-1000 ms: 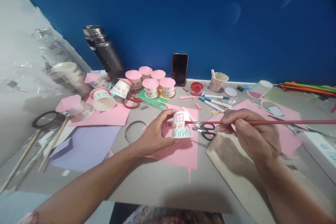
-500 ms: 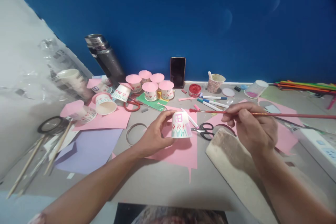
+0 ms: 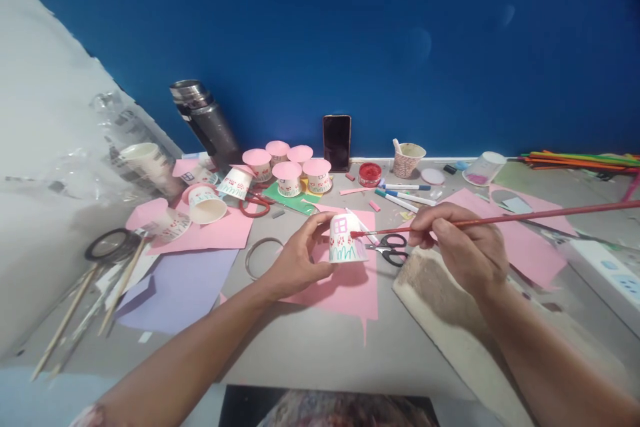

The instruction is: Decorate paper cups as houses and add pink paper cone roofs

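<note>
My left hand [image 3: 305,253] is closed around the side of a white paper cup [image 3: 345,250], held upside down above pink paper [image 3: 357,300]. On the cup are a purple window, red dabs like flowers and green zigzag grass. My right hand [image 3: 460,247] grips a long red paintbrush [image 3: 480,220] near its bristle end. The red bristles meet the cup's side, right of the window. Behind the cup, black-handled scissors [image 3: 393,250] lie on the table. A small tub of red paint [image 3: 370,175] stands farther back.
Several decorated cups with pink paper roofs [image 3: 287,171] stand at back left, near a steel flask [image 3: 207,120]. A phone [image 3: 337,143] leans on the blue wall. Markers [image 3: 400,200], a stained cloth [image 3: 440,307] and a power strip [image 3: 605,270] lie rightward. A tape ring [image 3: 263,258] sits left.
My right hand has moved left and the brush tip has come down from above the cup's right edge onto its side. My left hand still holds the cup in nearly the same place.
</note>
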`<act>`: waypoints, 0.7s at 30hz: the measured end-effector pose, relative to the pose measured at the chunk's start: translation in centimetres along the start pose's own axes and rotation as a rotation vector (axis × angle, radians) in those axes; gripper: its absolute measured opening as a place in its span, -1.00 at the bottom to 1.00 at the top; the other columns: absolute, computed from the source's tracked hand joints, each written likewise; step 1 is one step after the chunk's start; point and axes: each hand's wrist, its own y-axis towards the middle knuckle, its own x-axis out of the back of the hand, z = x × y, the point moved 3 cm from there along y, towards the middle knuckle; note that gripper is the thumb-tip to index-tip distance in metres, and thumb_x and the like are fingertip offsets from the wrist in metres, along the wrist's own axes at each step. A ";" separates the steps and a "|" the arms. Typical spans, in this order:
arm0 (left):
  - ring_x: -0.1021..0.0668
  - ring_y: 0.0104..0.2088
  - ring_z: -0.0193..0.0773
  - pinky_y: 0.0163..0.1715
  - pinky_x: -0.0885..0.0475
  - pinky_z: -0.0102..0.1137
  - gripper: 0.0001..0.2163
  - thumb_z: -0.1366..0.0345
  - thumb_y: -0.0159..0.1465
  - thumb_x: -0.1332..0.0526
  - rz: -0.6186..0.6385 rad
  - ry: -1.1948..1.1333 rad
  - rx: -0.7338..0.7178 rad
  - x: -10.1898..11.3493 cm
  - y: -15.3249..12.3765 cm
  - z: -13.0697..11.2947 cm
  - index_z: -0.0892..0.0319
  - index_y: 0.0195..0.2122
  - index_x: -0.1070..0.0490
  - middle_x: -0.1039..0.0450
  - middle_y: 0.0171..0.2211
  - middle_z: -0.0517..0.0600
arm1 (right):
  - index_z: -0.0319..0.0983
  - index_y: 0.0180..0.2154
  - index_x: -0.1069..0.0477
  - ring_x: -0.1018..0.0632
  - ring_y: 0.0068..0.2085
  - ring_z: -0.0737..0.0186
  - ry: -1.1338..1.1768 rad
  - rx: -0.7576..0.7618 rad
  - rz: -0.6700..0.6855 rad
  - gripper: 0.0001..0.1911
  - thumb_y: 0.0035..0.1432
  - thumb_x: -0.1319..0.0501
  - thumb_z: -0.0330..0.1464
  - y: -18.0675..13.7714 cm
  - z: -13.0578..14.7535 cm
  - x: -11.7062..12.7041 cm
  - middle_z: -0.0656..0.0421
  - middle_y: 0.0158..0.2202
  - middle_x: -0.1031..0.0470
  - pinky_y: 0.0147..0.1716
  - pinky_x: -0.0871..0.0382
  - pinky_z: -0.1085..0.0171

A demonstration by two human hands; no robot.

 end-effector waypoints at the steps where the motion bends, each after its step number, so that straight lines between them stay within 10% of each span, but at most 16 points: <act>1: -0.44 0.33 0.08 0.32 -0.35 -0.05 -0.30 0.50 0.13 -0.41 -0.001 -0.004 0.001 0.0 0.0 0.0 0.01 0.30 -0.32 -0.37 0.30 0.14 | -0.18 -0.30 -0.62 -0.56 -0.40 0.17 -0.010 0.006 0.006 -0.69 0.40 -0.25 -0.15 0.0 0.0 0.0 0.12 -0.42 -0.60 -0.44 -0.46 0.23; 21: -0.41 0.36 0.12 0.36 -0.34 -0.01 -0.27 0.44 0.10 -0.46 -0.019 -0.008 0.017 0.0 0.0 0.5 -0.01 0.31 -0.33 -0.35 0.34 0.14 | -0.13 -0.32 -0.64 -0.54 -0.39 0.14 0.007 0.029 0.018 -0.69 0.40 -0.24 -0.14 -0.1 0.7 0.2 0.12 -0.42 -0.58 -0.43 -0.42 0.20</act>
